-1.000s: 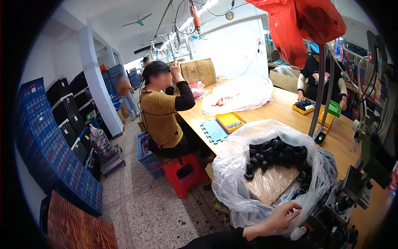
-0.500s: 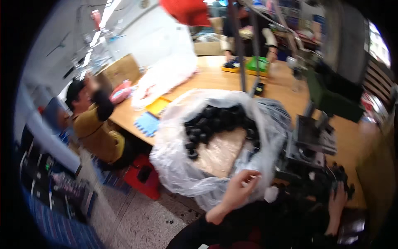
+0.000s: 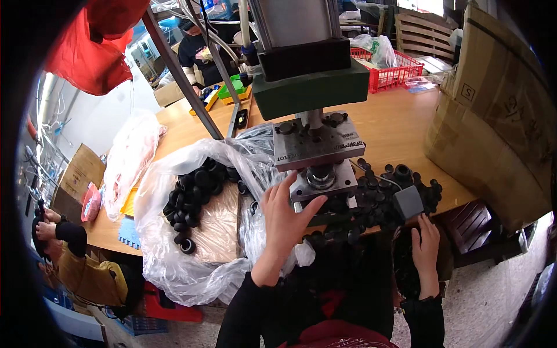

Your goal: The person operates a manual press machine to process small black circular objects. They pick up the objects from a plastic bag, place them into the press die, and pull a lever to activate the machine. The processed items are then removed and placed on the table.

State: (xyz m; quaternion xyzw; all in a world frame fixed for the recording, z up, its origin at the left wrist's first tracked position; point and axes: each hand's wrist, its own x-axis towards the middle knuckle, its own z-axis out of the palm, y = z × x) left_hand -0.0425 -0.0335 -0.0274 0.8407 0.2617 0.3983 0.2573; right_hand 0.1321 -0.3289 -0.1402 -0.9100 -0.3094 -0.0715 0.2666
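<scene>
Two hands are seen at a small press (image 3: 316, 145) on the wooden table (image 3: 400, 124). Half a second ago the left hand (image 3: 285, 223) was raised over the clear plastic bag (image 3: 174, 255); now it has been brought to the front of the press, fingers spread and open, fingertips against the lower steel plate (image 3: 322, 181), with nothing visibly gripped. From this it is judged that a part is being seated or steadied in the round die seat. The right hand (image 3: 426, 240) is laid loosely open just below the grey block (image 3: 408, 203) to the right of the press; whether the block is touched cannot be told.

Loose black round parts (image 3: 386, 194) are scattered right of the press base, and many more (image 3: 194, 191) are held in the bag to its left. A large cardboard box (image 3: 499, 116) stands further right, a red basket (image 3: 391, 72) behind. The press head hangs directly above the left fingers, and the bag's folds crowd the press on its left. Other people are seated behind and to the far left.
</scene>
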